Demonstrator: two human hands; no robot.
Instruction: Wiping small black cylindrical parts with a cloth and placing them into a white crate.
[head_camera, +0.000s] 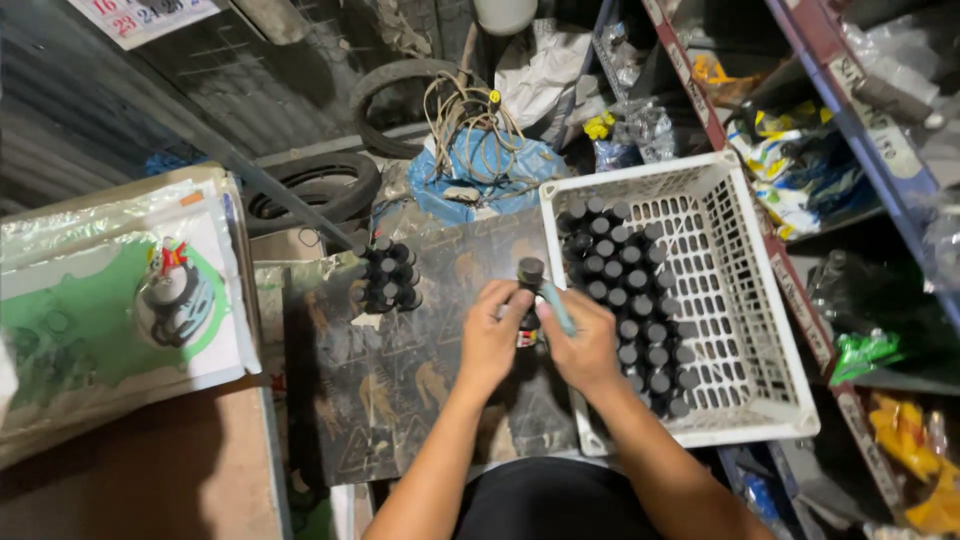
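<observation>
While the person sits close to a dark board (400, 400) with pictures on it, both hands meet over the right side of that board, just by the left wall of a white basket (745, 300). The left hand (490, 340) is curled around a small dark bottle (530, 300) with a black cap, and the fingers are closed tight on its side so it stands up straight and does not wobble. The right hand (585, 345) is closed too, pinching a thin blue-green pen (557, 307) that leans against the bottle; I cannot tell what the tip is doing. I think the bottle is held up off the board so the hands can turn it easily. Inside the white basket, along its left wall, many more of the same little bottles (630, 300) stand packed in rows, caps up, so they stay close at hand and do not roll. The right half of the basket is bare. Near the far left corner of the board a small bunch of bottles (385, 278) stands apart from the rest, kept well away from the basket ones. Beyond the far edge of the board lie a blue bag (480, 170) with tangled wires on top and two black tyres (320, 185). Off to the left sits a flat packet (120, 300) in shiny wrap. On the right, shelves (850, 130) hold bags and bits.
</observation>
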